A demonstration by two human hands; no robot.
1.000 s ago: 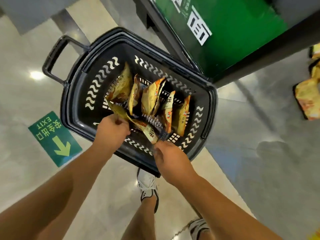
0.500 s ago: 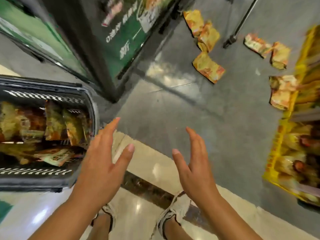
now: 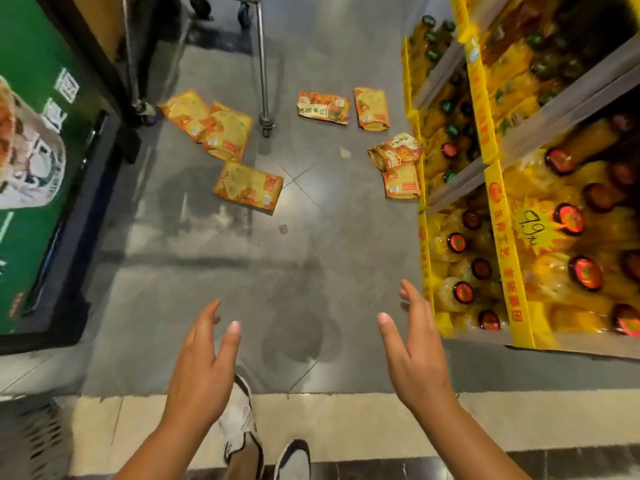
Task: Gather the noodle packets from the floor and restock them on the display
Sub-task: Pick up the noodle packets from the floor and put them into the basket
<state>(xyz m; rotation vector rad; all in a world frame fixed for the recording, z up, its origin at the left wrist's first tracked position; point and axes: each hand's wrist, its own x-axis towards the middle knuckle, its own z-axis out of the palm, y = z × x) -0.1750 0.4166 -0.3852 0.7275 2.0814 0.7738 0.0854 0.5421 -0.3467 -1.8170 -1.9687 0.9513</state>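
Observation:
Several orange-yellow noodle packets lie scattered on the grey floor ahead. The nearest packet (image 3: 248,186) lies flat left of centre. Behind it a small overlapping pile (image 3: 211,123) sits by the green stand. Two more packets (image 3: 323,107) (image 3: 371,109) lie farther back, and a crumpled pair (image 3: 398,164) rests against the yellow shelf. My left hand (image 3: 204,368) and my right hand (image 3: 414,351) hover empty over the floor, fingers spread, well short of any packet.
A yellow shelf unit (image 3: 498,188) full of oil bottles lines the right side. A green advertising stand (image 3: 38,168) on a black base stands at left. A metal trolley leg (image 3: 265,81) comes down between the packets. A black basket's corner (image 3: 34,441) shows bottom left.
The view has swung right, away from the basket, toward the packets on the floor. Both hands let go of the packets in the basket and now hang empty.

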